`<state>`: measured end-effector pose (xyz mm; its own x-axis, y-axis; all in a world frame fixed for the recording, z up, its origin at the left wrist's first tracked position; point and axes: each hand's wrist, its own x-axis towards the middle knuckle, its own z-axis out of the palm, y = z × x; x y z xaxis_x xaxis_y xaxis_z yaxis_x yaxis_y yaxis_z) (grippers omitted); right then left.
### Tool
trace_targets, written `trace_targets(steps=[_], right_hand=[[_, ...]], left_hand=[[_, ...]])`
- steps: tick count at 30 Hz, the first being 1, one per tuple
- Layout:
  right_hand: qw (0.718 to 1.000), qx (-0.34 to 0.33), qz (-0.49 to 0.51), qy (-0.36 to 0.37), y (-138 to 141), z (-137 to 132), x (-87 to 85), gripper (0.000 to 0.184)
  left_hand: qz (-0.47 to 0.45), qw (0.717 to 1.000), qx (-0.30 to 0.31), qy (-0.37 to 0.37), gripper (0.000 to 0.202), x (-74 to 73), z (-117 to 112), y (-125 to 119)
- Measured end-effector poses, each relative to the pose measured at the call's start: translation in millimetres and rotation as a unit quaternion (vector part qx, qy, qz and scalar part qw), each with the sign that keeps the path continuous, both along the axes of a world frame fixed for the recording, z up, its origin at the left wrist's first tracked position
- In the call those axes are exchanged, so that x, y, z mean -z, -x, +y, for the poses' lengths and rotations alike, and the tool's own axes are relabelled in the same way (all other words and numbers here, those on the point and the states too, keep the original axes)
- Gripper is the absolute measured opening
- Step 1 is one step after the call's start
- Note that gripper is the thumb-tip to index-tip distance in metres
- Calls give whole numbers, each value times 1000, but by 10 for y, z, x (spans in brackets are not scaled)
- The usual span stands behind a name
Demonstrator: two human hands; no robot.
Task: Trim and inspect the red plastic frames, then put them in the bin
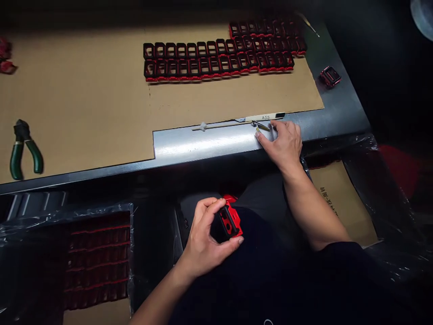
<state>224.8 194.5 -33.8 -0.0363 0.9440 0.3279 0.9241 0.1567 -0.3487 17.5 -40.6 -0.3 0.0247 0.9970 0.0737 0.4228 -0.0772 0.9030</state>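
Observation:
My left hand (pixel 206 239) is below the table edge, over my lap, closed around a small red and black frame-shaped part (pixel 230 221). My right hand (pixel 282 142) rests on the metal table strip (pixel 203 144) with its fingers curled over the tip of a small tool (pixel 262 126). A white stick labelled A55 (pixel 265 117) lies just beyond the fingertips, and a thin swab (pixel 216 127) stretches to the left of them. Several matching red and black parts (pixel 219 58) stand in rows on the cardboard sheet (pixel 84 104).
Green-handled pliers (pixel 23 149) lie at the left of the cardboard. One loose red and black part (pixel 330 76) sits at the table's right end. A plastic-lined box of stacked parts (pixel 98 257) stands low left; another cardboard box in plastic (pixel 341 198) stands low right.

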Motion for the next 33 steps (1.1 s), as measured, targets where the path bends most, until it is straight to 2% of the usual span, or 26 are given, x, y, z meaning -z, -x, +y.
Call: trace_targets(steps=[5, 8, 10, 12, 15, 18, 22, 27, 33], right_hand=[[1000, -6, 21, -16, 18, 5, -10, 27], [997, -16, 74, -25, -47, -71, -75, 19], [988, -22, 155, -11, -103, -247, -131, 21], [965, -42, 257, 21, -158, -532, -190, 24], [921, -124, 361, 84, -224, -1045, -278, 21], [891, -201, 382, 143, -250, -1465, -342, 22], [878, -262, 363, 169, -212, -1739, -378, 29], [881, -309, 334, 130, -113, -1788, -420, 32], [887, -335, 300, 108, -40, -1765, -456, 33]], left_hand=[[-82, 996, 21, 10, 73, 80, -22, 10], [-133, 990, 33, 17, 75, 132, -28, 22], [-182, 982, 41, 18, 76, 163, -34, 31], [-240, 969, 44, 31, 75, 193, -44, 36], [-290, 954, 39, 69, 75, 238, -67, 34], [-298, 948, 40, 100, 74, 281, -88, 24], [-306, 942, 46, 130, 72, 321, -104, 6], [-243, 963, 56, 103, 72, 293, -101, -1], [-166, 982, 53, 67, 72, 256, -110, 8]])
